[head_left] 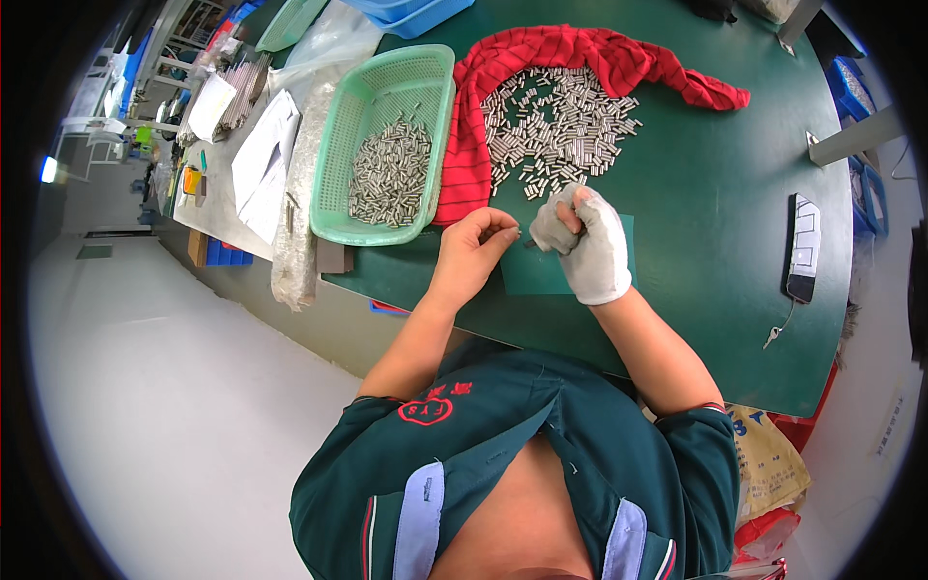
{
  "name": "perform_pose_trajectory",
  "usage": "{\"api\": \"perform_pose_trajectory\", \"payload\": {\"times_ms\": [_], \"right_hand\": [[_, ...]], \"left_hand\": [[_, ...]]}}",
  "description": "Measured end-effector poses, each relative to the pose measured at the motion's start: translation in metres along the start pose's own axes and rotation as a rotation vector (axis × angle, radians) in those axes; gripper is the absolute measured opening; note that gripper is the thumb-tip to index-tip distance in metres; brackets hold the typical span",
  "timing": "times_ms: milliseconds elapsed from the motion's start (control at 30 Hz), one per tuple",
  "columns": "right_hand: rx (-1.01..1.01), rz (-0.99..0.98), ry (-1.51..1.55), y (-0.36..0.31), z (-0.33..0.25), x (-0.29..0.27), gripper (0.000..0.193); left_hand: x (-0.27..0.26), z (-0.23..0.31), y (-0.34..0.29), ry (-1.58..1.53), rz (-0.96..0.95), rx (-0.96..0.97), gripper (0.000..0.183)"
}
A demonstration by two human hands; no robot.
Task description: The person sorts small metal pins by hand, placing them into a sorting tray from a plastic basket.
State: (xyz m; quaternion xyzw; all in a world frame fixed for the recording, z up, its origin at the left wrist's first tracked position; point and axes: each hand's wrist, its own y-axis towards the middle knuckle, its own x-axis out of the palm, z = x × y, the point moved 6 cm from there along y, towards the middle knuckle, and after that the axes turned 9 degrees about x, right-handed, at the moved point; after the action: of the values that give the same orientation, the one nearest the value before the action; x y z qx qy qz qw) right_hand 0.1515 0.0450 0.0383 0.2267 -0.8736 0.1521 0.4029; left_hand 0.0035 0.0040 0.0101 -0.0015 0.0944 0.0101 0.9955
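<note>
My bare left hand (472,255) is closed in a pinch at the near side of the green table. A tiny shiny end shows at its fingertips; it looks like one of the short metal pins. Just to the right, my right hand (590,246) wears a whitish-grey glove with some fingertips bare. Its fingers are curled in, and a small dark tip pokes out toward the left hand; what it belongs to is hidden. Beneath the hands lies a flat green sheet (541,278). Beyond them, many loose metal pins (570,130) spread over the table, bordered by a red striped cloth (474,106).
Left of the cloth stands a light green plastic basket (329,198) with metal pins (391,169) inside. Papers (266,164) and bubble wrap (300,222) lie farther left. At the right are a black-and-white case (802,246) with a key and a metal post (855,137).
</note>
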Motion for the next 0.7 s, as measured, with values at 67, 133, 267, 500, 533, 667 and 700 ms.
{"api": "perform_pose_trajectory", "payload": {"times_ms": [67,133,267,500,533,667,700], "right_hand": [[-0.02,0.008,-0.005,0.0,-0.004,-0.002,0.038],[-0.042,0.017,-0.01,0.0,-0.008,-0.004,0.038],[-0.102,0.027,-0.021,-0.002,-0.018,-0.002,0.04],[-0.136,-0.017,0.002,-0.008,-0.029,0.005,0.041],[-0.128,-0.029,0.031,-0.008,-0.03,0.006,0.04],[-0.134,-0.023,0.066,-0.011,-0.031,0.008,0.038],[-0.123,-0.018,0.086,-0.012,-0.031,0.009,0.037]], "left_hand": [[0.001,0.006,-0.002,0.039,0.014,0.009,0.009],[0.003,0.015,-0.003,0.143,0.021,0.038,0.009],[0.005,0.034,-0.004,0.471,0.006,0.291,0.011],[0.022,0.047,-0.004,0.722,-0.078,0.622,0.017],[0.022,0.047,-0.003,0.711,-0.08,0.568,0.022],[0.021,0.039,-0.003,0.652,-0.078,0.501,0.037],[0.021,0.038,-0.003,0.653,-0.084,0.498,0.037]]}}
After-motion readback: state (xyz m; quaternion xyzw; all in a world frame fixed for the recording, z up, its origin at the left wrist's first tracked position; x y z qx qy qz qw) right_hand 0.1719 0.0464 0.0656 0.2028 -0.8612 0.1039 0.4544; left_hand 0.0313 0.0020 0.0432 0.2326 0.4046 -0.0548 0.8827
